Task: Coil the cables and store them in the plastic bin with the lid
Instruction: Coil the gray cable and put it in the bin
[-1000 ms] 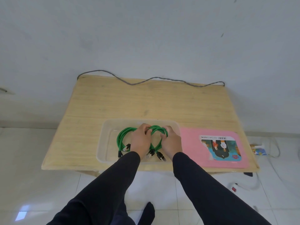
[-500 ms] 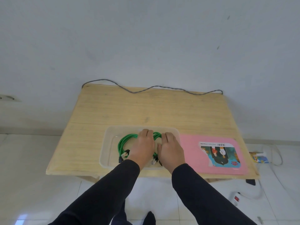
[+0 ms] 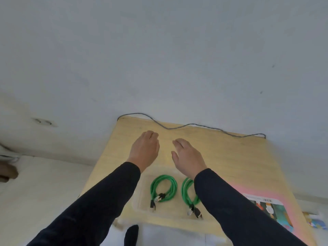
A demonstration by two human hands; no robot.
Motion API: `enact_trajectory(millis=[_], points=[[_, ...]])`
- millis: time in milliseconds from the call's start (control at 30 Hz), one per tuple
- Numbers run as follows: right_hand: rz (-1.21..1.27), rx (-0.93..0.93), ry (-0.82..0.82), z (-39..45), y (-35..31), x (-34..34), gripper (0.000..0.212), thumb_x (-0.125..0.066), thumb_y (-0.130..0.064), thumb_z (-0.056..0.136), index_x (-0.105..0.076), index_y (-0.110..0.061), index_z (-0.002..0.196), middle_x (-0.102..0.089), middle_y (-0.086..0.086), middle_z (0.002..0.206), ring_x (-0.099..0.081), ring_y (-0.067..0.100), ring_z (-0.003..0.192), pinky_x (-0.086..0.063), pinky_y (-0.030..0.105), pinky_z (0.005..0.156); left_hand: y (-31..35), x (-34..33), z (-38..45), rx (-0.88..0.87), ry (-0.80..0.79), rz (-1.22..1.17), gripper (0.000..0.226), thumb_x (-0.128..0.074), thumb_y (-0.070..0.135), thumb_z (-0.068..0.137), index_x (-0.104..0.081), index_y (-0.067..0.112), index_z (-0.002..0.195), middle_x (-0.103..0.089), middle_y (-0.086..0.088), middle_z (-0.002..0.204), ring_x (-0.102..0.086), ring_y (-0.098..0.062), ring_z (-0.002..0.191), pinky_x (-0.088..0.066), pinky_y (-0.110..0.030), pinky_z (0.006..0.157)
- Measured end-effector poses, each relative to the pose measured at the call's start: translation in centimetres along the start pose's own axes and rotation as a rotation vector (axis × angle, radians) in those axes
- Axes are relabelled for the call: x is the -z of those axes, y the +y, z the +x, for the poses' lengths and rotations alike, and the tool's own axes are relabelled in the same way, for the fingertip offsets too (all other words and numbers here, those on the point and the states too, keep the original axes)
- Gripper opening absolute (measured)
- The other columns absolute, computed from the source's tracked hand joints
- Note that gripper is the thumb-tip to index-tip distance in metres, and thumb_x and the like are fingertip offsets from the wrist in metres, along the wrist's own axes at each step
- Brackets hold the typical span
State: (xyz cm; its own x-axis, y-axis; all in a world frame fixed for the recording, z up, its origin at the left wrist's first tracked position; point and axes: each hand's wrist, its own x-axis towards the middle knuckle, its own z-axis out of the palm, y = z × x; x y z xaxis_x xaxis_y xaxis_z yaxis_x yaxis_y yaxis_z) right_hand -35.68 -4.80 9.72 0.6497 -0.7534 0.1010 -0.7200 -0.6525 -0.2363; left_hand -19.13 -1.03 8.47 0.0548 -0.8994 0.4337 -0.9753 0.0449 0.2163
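Head camera is showing two coiled green cables lying side by side in the clear plastic bin [image 3: 142, 196] at the near edge of the wooden table [image 3: 221, 157]. The left coil [image 3: 164, 189] is lying fully in sight, its dark plugs trailing toward the bin's near wall. The right coil [image 3: 188, 192] is sitting just beside it, apart from it, and my right sleeve [image 3: 230, 206] is covering its right half; its plugs are pointing toward me too. The bin is standing open, and its pink lid [image 3: 276, 210], with a printed label on top, is lying flat on the table just to the right of the bin.

I am holding my left hand [image 3: 144, 150] above the table beyond the bin, fingers loosely curled downward, gripping nothing. I am holding my right hand [image 3: 189, 157] next to it, fingers relaxed and slightly spread, also carrying nothing. Neither hand is touching the cables or the bin.

Along the far edge of the table a thin grey cord [image 3: 193, 124] is running in a wavy line against the pale wall [image 3: 159, 59].
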Motion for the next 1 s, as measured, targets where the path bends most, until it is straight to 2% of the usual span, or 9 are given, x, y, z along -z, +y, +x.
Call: enact_trajectory(millis=[133, 233, 367, 533, 633, 733, 867, 1000], points=[[-0.006, 0.011, -0.001, 6.9, -1.7, -0.7, 0.046, -0.035, -0.027, 0.097, -0.031, -0.009, 0.140, -0.036, 0.004, 0.144, -0.031, 0.016, 0.133, -0.035, 0.028, 0.101, -7.1, 0.5, 2.9, 0.121, -0.023, 0.067, 0.012, -0.065, 0.004, 0.079, -0.067, 0.001, 0.090, -0.068, -0.012, 0.085, -0.066, -0.028, 0.080, -0.053, -0.030, 0.064], [0.009, 0.013, 0.003, 11.3, -2.7, -2.1, 0.045, -0.035, -0.026, 0.097, -0.032, -0.009, 0.139, -0.037, 0.004, 0.143, -0.033, 0.016, 0.132, -0.037, 0.029, 0.100, -12.0, -0.5, 4.4, 0.240, -0.081, -0.014, 0.022, -0.051, 0.009, 0.090, -0.061, 0.000, 0.108, -0.063, -0.015, 0.106, -0.058, -0.030, 0.102, -0.048, -0.037, 0.078], [0.021, 0.045, 0.007, 17.9, -4.3, -5.3, 0.043, -0.037, -0.020, 0.097, -0.035, -0.006, 0.137, -0.041, 0.007, 0.140, -0.038, 0.018, 0.129, -0.039, 0.029, 0.100, -19.0, -3.2, 6.3, 0.391, -0.138, -0.135, 0.034, -0.040, 0.017, 0.096, -0.049, 0.010, 0.128, -0.052, -0.008, 0.130, -0.046, -0.022, 0.121, -0.040, -0.032, 0.095], [0.008, 0.144, 0.102, 24.8, -5.3, -10.3, 0.037, -0.057, -0.004, 0.085, -0.054, 0.002, 0.122, -0.060, 0.014, 0.119, -0.059, 0.026, 0.111, -0.048, 0.032, 0.094, -24.7, -7.4, 7.7, 0.498, -0.187, -0.333, 0.037, -0.040, 0.021, 0.097, -0.047, 0.016, 0.133, -0.049, -0.004, 0.137, -0.044, -0.019, 0.126, -0.033, -0.028, 0.104], [0.011, 0.122, 0.125, 27.6, -5.6, -13.0, 0.043, -0.070, 0.002, 0.074, -0.060, 0.000, 0.116, -0.065, 0.012, 0.112, -0.065, 0.023, 0.101, -0.052, 0.028, 0.086, -26.8, -9.7, 8.2, 0.511, -0.198, -0.396, 0.038, -0.046, 0.021, 0.095, -0.049, 0.016, 0.133, -0.051, -0.004, 0.137, -0.044, -0.018, 0.126, -0.030, -0.023, 0.104], [-0.022, 0.132, 0.079, 29.2, -5.6, -14.9, 0.048, -0.073, 0.005, 0.069, -0.060, -0.001, 0.115, -0.067, 0.012, 0.107, -0.065, 0.027, 0.096, -0.056, 0.035, 0.080, -27.8, -11.3, 8.8, 0.509, -0.205, -0.456, 0.032, -0.050, 0.020, 0.094, -0.056, 0.018, 0.125, -0.058, -0.002, 0.127, -0.050, -0.016, 0.118, -0.031, -0.016, 0.095], [-0.031, 0.099, 0.055, 30.2, -5.4, -16.4, 0.039, -0.068, 0.005, 0.073, -0.062, -0.003, 0.111, -0.068, 0.010, 0.098, -0.061, 0.032, 0.091, -0.054, 0.039, 0.079, -28.8, -12.1, 9.1, 0.524, -0.176, -0.509, 0.019, -0.051, 0.018, 0.092, -0.067, 0.015, 0.102, -0.062, -0.001, 0.105, -0.055, -0.015, 0.100, -0.036, -0.018, 0.083], [0.143, 0.045, 0.058, 29.9, -5.1, -16.0, 0.038, -0.057, 0.010, 0.080, -0.061, -0.003, 0.116, -0.062, 0.013, 0.090, -0.056, 0.031, 0.089, -0.053, 0.038, 0.077, -29.1, -11.1, 9.6, 0.547, -0.143, -0.592, 0.019, -0.049, 0.015, 0.092, -0.067, 0.015, 0.098, -0.063, 0.000, 0.099, -0.057, -0.015, 0.093, -0.042, -0.020, 0.082]])
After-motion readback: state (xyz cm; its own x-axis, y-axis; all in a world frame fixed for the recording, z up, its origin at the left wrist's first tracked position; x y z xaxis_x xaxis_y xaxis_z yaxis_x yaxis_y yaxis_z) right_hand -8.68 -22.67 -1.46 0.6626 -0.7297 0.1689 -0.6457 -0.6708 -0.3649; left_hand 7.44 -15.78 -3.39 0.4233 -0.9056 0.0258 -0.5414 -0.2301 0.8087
